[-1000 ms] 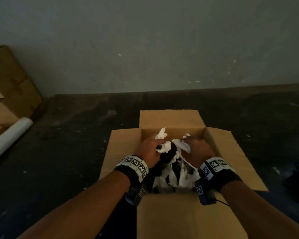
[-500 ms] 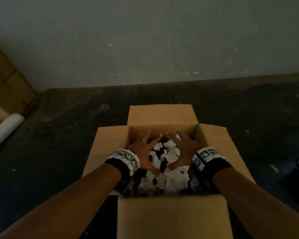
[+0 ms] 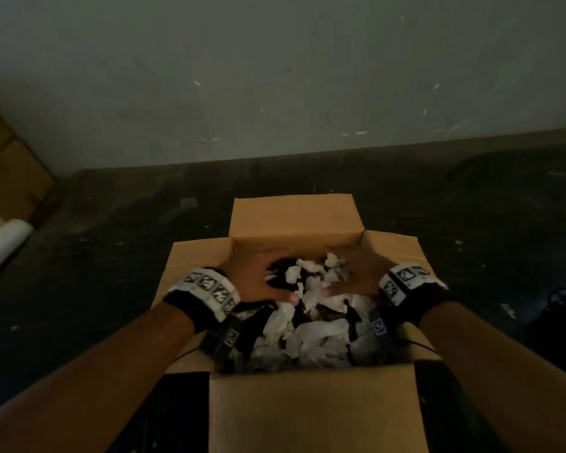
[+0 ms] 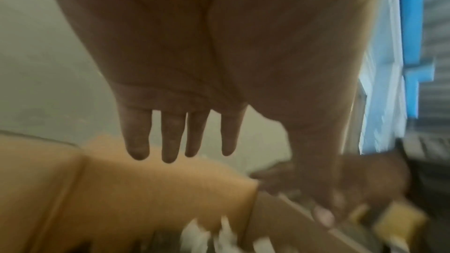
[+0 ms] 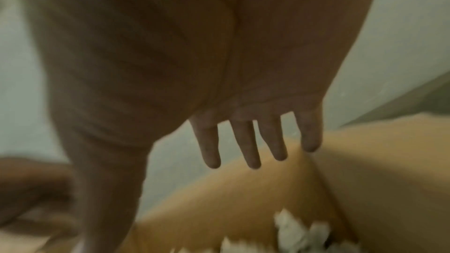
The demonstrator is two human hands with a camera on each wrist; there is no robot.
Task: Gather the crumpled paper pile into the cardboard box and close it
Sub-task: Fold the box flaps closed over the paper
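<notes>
1. Nearest, the box's [image 3: 311,416] front flap stands up toward the camera, plain brown cardboard; all four flaps are open.
2. Inside, the paper [image 3: 311,335] fills the box: crumpled white and dark scraps, loosely heaped, lying below the rim.
3. Both forearms reach in over the side flaps, each with a black wristband bearing printed square markers.
4. Over the paper's far half, the left hand [image 3: 252,282] lies palm down with its thumb pointing inward; the wrist view shows its fingers [image 4: 170,141] straight and slightly spread, holding nothing.
5. Opposite, the right hand [image 3: 356,273] lies palm down too; its fingers [image 5: 248,147] are straight and a little apart, holding nothing. Whether either palm presses the paper I cannot tell.
6. Beyond the hands, the far flap lies folded outward.
7. Around the box is a dark, speckled floor [image 3: 111,256].
8. Far left, a white roll [image 3: 0,246] lies beside stacked cartons [image 3: 10,178].
9. Behind everything stands a grey, scuffed wall [image 3: 275,76].
</notes>
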